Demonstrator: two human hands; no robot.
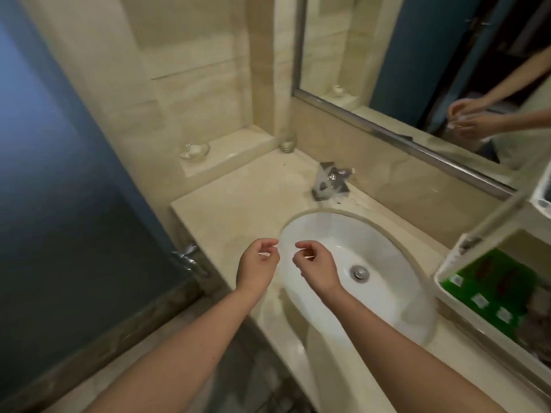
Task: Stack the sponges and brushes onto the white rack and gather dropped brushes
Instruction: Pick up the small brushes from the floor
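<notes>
Beige countertop point(235, 210), sink point(387, 296) inset; white rack point(447, 263) at its right edge. My left hand point(258, 268) and right hand point(317, 268) hover, fingers curled, seemingly empty, likely between pickups.

White rack point(465, 254) beside the sink point(387, 248) is cut off by the right edge; contents on the green sponge point(483, 281) are too blurred to be identified. Whether anything is pinched in either hand cannot be told. Faucet point(328, 181) behind the sink is smeared.
</notes>
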